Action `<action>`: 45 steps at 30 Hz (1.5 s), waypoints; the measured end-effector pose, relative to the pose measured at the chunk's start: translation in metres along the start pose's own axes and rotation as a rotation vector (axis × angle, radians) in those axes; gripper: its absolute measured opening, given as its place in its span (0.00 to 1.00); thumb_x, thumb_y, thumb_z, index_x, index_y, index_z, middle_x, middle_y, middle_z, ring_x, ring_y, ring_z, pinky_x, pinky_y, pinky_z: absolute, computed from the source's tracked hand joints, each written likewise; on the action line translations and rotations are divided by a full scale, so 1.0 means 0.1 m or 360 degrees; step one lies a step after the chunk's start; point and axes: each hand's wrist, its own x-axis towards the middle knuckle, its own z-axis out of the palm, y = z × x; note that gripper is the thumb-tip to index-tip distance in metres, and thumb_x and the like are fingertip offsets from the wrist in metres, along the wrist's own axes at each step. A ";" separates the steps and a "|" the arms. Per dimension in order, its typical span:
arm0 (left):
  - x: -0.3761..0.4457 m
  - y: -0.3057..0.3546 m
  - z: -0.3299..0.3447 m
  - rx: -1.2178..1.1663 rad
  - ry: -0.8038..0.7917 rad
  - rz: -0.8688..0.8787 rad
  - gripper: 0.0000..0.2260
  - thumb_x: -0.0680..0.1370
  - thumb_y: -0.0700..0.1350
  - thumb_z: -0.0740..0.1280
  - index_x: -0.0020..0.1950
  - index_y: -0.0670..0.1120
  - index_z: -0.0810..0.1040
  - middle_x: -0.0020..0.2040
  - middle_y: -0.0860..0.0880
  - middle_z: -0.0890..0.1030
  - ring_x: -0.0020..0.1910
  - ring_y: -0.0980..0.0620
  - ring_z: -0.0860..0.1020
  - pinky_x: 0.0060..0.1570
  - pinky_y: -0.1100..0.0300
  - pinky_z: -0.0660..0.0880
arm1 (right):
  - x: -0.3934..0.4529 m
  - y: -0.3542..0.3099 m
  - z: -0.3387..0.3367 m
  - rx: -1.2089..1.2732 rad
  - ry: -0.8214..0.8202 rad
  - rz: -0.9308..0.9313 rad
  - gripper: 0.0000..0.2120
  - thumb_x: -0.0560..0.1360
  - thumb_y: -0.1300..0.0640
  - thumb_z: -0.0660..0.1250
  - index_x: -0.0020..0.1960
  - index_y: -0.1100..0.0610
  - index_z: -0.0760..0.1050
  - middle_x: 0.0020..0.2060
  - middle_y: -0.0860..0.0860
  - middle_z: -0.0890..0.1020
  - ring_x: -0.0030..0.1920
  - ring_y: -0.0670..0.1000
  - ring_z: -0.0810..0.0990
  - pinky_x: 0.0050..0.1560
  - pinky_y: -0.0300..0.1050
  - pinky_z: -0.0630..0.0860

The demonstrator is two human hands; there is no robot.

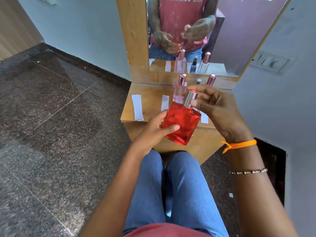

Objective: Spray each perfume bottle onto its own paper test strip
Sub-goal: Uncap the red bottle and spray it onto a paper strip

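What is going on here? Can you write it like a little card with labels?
place: wooden dressing table with a mirror
left hand: holds the red bottle by its body, above the table's front edge
right hand: fingers pinch the silver cap on the red bottle
bottle tilt: leaning, cap end up and away from the person
paper strips: one at far left, one beside it, one partly hidden at right
other bottles: pink bottle behind the red one, more caps behind the right hand
spray: none visible
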 end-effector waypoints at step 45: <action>0.00 -0.32 -0.12 0.1764 0.0614 0.0117 0.16 0.81 0.48 0.55 0.69 0.54 0.69 0.72 0.58 0.68 0.77 0.46 0.46 0.69 0.40 0.32 | 0.90 0.35 0.94 -0.1654 0.0887 -0.0277 0.14 0.72 0.55 0.68 0.50 0.64 0.71 0.44 0.65 0.81 0.47 0.66 0.79 0.38 0.48 0.63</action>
